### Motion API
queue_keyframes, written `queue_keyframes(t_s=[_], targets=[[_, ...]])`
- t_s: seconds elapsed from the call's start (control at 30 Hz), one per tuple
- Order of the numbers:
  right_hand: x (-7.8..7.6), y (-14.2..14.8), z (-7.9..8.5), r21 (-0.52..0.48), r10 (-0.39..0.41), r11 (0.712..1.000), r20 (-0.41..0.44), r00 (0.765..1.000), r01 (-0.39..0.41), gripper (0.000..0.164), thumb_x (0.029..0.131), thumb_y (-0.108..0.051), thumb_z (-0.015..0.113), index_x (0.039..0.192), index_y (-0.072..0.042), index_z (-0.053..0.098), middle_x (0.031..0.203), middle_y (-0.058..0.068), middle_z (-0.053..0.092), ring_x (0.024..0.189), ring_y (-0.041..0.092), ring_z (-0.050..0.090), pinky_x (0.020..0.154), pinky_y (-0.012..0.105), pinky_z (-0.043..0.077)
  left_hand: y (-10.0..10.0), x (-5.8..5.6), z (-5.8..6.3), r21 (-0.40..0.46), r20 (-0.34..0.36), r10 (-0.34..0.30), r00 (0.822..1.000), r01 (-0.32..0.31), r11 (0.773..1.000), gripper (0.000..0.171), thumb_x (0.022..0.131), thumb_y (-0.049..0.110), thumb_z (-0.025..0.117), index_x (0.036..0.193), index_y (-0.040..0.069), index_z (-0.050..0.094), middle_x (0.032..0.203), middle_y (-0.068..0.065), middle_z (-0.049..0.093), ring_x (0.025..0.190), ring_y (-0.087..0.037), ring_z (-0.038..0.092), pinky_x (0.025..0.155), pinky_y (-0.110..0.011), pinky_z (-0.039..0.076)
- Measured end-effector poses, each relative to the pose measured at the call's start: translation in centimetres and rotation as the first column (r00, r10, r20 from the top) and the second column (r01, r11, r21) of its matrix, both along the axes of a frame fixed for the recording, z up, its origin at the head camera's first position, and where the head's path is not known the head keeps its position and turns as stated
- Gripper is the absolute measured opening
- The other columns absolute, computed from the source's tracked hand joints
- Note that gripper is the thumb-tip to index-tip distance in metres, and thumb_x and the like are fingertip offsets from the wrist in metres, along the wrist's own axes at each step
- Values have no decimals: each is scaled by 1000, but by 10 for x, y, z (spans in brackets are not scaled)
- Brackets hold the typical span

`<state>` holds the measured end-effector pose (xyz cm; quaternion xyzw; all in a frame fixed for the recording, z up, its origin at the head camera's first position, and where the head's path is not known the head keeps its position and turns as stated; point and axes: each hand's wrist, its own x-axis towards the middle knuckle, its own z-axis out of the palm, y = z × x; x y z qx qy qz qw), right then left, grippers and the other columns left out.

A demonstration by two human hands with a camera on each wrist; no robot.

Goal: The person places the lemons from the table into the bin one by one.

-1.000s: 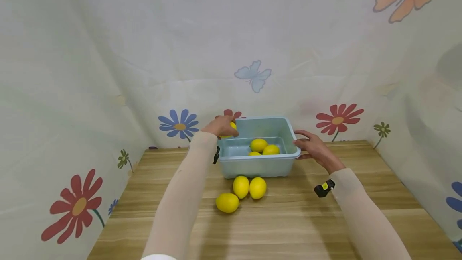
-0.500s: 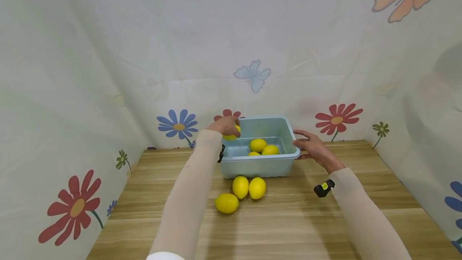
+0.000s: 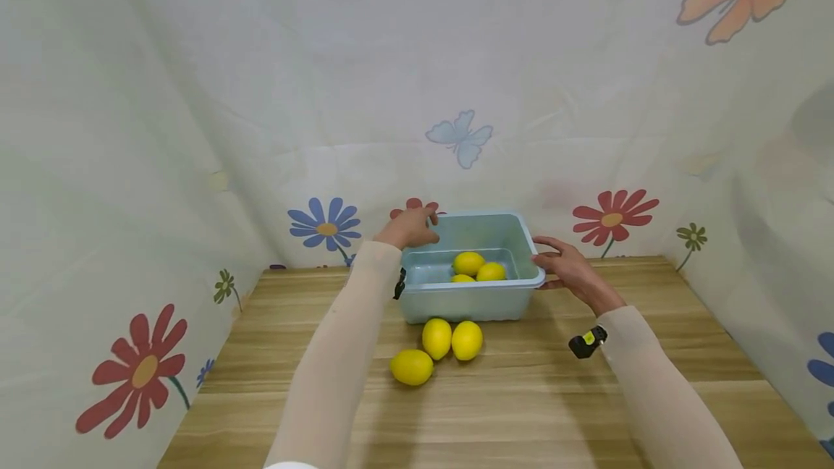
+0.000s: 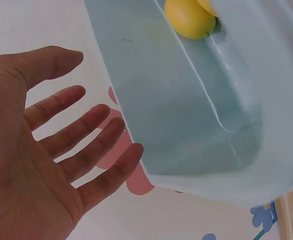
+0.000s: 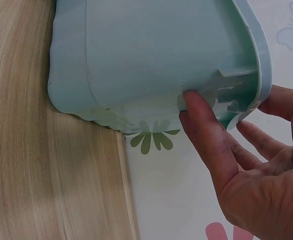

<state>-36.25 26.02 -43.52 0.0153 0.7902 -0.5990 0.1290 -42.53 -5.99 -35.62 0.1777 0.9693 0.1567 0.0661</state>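
A pale blue plastic storage bin (image 3: 462,304) stands on the table with lemons (image 3: 468,263) inside, toward its right half. My left hand (image 3: 412,229) is over the bin's left side, palm bare and fingers spread. In the left wrist view the hand (image 4: 51,145) is beside the bin's edge, and one lemon (image 4: 189,19) shows inside near the top. My right hand (image 3: 568,270) holds the bin's right rim. In the right wrist view its thumb goes over the rim and its fingers (image 5: 206,130) press the outer wall from below.
Three more lemons (image 3: 436,339) lie on the wooden table (image 3: 521,411) in front of the bin. A pale cloth backdrop (image 3: 326,93) printed with flowers and butterflies rises behind the table and on both sides.
My left hand moved slightly right over the bin and let go of the lemon it held; that lemon is out of sight now. The right hand stays on the rim.
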Motion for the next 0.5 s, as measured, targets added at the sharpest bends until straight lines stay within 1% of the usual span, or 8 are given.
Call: queue_keyframes(t_s=[0.1,0.17,0.27,0.37,0.5], targets=[[0,0,0,0,0,1000,-4,1000,0,64,93,-25,55,148,-22,24,145,20,39,105,34,61,88,51,51,-3,4,-3,-3,-44,15,999,-15,1000,47,84,32,61,128,20,51,115,-1,61,92,-19,55,87,-35,51],[1,1,0,1,1,1000,-3,1000,-1,64,93,-26,55,148,-22,23,145,20,39,108,36,59,88,51,52,-5,7,-5,14,-72,37,997,-36,999,47,84,33,60,128,20,51,115,-1,61,92,-20,55,87,-37,51],[2,2,0,5,0,1000,-2,1000,0,65,92,-28,55,148,-22,23,146,20,38,112,39,57,86,49,53,-9,15,-7,55,-101,69,992,-64,996,45,84,34,59,126,19,52,116,-1,61,94,-22,56,90,-42,50],[2,2,-1,6,-5,1000,-3,1000,5,66,92,-28,56,148,-22,23,146,20,38,114,40,55,86,49,53,-13,21,-9,87,-112,90,990,-81,993,45,84,35,60,126,18,52,123,-3,59,101,-23,56,96,-45,48],[3,1,0,5,3,1000,-6,1000,-3,65,92,-28,55,148,-22,22,146,20,38,116,42,54,87,50,52,-21,28,-12,102,-136,87,987,-74,992,46,85,36,61,127,18,51,127,-6,58,110,-25,56,97,-47,47]])
